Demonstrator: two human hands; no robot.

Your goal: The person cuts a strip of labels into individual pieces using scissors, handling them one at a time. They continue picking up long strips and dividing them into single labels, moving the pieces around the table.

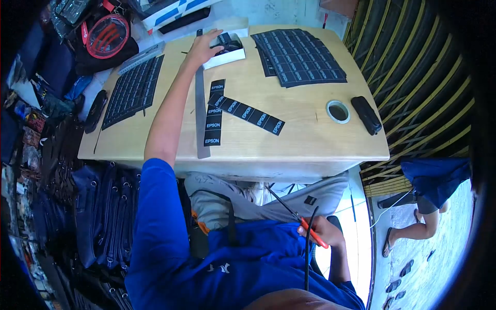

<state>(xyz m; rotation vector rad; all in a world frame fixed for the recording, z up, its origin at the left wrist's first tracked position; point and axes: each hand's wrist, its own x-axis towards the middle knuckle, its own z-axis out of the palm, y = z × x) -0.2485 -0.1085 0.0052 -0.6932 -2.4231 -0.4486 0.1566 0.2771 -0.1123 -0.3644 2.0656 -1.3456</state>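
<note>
My left hand (204,48) reaches over the left edge of a small white box (226,60) that holds black pieces (228,44); its fingers bend at the pieces, and whether they grip one is too small to tell. My right hand (324,231) is closed on red-handled scissors (313,233) above my lap, blades pointing up and left. Two black strips printed EPSON lie crossed on the table, one upright (213,125) and one slanting (253,114). Beside them a long metal ruler (200,108) runs down the table.
Printed black sheets lie at the table's left (133,90) and back right (302,56). A tape roll (338,111) and a black case (366,115) sit on the right. Dark bags (111,217) hang at the lower left. Another person's legs (421,227) show at the right.
</note>
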